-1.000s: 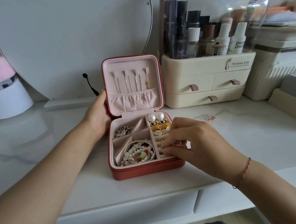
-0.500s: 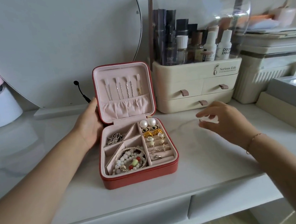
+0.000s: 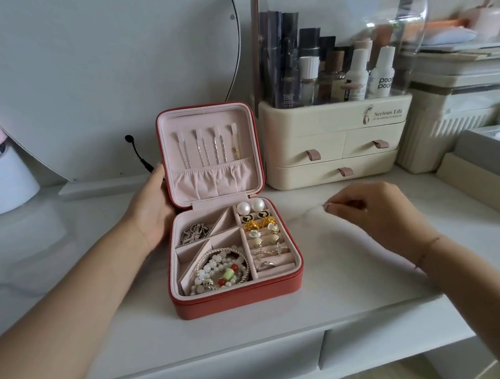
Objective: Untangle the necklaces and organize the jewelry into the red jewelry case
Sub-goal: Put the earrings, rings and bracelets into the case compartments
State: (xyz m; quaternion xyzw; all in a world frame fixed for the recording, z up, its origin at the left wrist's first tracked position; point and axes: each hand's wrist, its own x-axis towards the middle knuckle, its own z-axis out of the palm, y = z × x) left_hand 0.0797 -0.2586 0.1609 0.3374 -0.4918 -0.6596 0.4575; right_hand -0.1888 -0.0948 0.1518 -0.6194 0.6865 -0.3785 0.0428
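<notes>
Head view: our left hand (image 3: 150,217) grips the open red jewelry case (image 3: 237,294) on the white tabletop (image 3: 343,287); right of it, our right hand (image 3: 379,216) pinches a small piece of jewelry (image 3: 326,205).

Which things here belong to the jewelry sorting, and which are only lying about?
Job: red jewelry case; small earring, pinched by right hand; left hand at the case's side; bead bracelets inside.
Lying about: cosmetics organizer; mirror; white brush holder.
</notes>
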